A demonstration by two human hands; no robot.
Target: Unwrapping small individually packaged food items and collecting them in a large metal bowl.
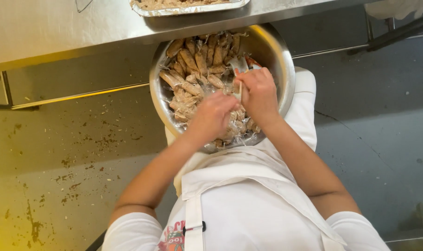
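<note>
Head view, looking straight down. A round stainless steel mixing bowl (281,60) sits on the person's lap, against the white apron (248,204). The bowl is heaped with small brown log-shaped sweets wrapped in clear plastic (193,62), ends twisted, piled mostly in the upper left half and under the hands.

Left hand (214,116) reaches in from the lower left, palm down, over the lower middle of the pile. Fingers are curled downward onto wrapped pieces there; whether they pinch 1 piece or just rest on the heap cannot be told, the fingertips are hidden by the back of the hand.

Right hand (255,93) is in the right half of the bowl, fingers curled tight together in a closed grip around a pale, flat utensil handle (239,67) that sticks up above the knuckles. The utensil's working end is hidden in the pile. The 2 hands are just beside each other, nearly touching at the thumbs.

Above the bowl, the edge of a stainless steel table (81,23) carries a foil tray (193,8) filled with a beige mixture, only partly in frame. Below is a grey floor (383,139) with brown stains and crumbs on the left side.
</note>
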